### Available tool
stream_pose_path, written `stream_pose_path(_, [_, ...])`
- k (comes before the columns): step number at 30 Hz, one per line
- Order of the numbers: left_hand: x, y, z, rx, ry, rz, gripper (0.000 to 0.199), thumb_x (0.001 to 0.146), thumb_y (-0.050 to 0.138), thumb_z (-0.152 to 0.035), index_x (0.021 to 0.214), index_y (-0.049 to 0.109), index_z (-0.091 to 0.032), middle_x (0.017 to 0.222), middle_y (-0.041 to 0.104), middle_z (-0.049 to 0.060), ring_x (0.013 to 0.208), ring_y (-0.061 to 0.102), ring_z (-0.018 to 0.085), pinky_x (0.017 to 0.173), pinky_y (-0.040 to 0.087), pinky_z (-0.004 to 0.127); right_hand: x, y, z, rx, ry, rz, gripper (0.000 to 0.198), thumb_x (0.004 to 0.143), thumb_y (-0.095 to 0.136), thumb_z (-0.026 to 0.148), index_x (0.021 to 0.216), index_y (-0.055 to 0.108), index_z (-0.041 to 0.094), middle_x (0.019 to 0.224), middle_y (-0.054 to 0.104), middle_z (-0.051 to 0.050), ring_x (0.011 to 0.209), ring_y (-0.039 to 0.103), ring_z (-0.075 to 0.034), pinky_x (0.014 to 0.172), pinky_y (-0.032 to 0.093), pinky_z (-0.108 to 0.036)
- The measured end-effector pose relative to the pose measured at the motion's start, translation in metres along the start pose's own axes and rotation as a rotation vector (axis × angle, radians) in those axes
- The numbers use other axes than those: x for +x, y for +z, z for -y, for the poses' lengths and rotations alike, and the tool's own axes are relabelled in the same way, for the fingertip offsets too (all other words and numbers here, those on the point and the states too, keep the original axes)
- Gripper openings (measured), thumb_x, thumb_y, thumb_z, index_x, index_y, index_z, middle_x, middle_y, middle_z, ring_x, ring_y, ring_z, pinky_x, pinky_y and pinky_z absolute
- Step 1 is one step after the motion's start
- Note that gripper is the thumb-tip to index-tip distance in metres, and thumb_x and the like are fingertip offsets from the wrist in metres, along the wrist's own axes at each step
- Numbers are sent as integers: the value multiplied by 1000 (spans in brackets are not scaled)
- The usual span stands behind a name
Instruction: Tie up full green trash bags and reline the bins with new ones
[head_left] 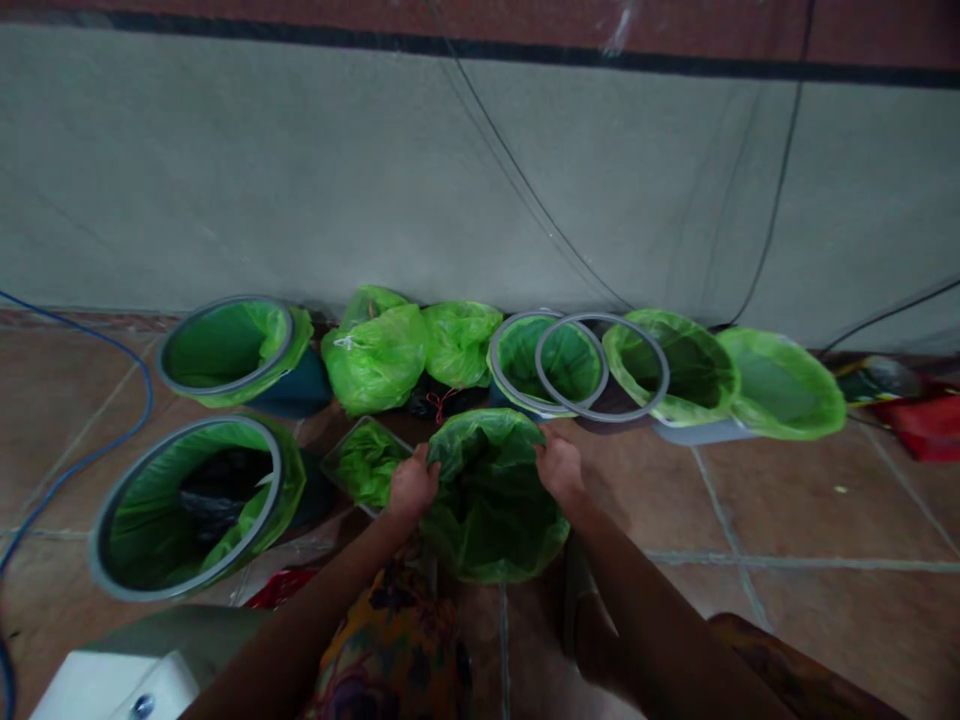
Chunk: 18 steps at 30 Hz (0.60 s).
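A green bin liner (495,560) hangs in front of me, its mouth spread wide over what looks like a bin, whose body is mostly hidden. My left hand (414,485) grips the liner's edge on the left side. On the opposite side, my right hand (561,464) is closed on the same edge. Just left of the liner lies a square container (330,462) with crumpled green bags (367,462) in it. Behind, a loose grey ring (658,350) rests across a lined bin (506,375) that has its own grey rim.
Two lined bins with grey rims, one at the back (171,365) and one nearer (101,545), stand left. Tied green bags (382,355) sit by the wall. Two more lined bins (675,365) are right, beside a red object (922,420). A blue cable (146,400) crosses the floor.
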<state>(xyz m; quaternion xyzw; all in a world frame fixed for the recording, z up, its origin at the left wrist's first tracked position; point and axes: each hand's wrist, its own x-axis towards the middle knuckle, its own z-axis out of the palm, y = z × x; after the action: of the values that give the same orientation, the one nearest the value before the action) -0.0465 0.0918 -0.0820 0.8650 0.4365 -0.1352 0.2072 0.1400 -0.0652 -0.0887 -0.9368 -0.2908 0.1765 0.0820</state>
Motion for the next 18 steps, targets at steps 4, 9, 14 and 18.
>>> stream_pose_path(4, [-5, 0, 0, -37, 17, -7, 51, 86, 52, -29, 134, 41, -16, 108, 69, 14, 102, 66, 27, 85, 49, 35, -18, -7, 15, -118, 79, -79, 50, 88, 43, 11, 137, 44, 7, 125, 58, -22, 112, 56, -30, 91, 42, -39])
stream_pose_path(9, [8, -7, 12, -342, 142, -132, 76, 77, 62, -31, 144, 31, -13, 143, 47, 16, 131, 47, 27, 108, 39, 37, -43, 7, 64, -40, -306, -37, 47, 91, 43, 25, 137, 47, 20, 142, 44, -13, 124, 43, -28, 102, 35, -40])
stream_pose_path(14, [39, 1, 25, -656, 177, -98, 68, 77, 61, -30, 140, 40, -13, 145, 46, 15, 134, 43, 27, 114, 33, 42, -24, 46, 98, -78, -511, 268, 48, 86, 47, 23, 134, 50, 24, 140, 42, -14, 120, 46, -30, 96, 39, -43])
stream_pose_path(18, [45, 19, 23, -731, 306, -46, 51, 85, 49, -29, 134, 47, -15, 138, 55, 11, 128, 50, 21, 112, 35, 37, -2, 70, 102, -104, -492, 321, 42, 93, 34, 20, 130, 54, 20, 132, 51, -13, 118, 48, -27, 98, 38, -43])
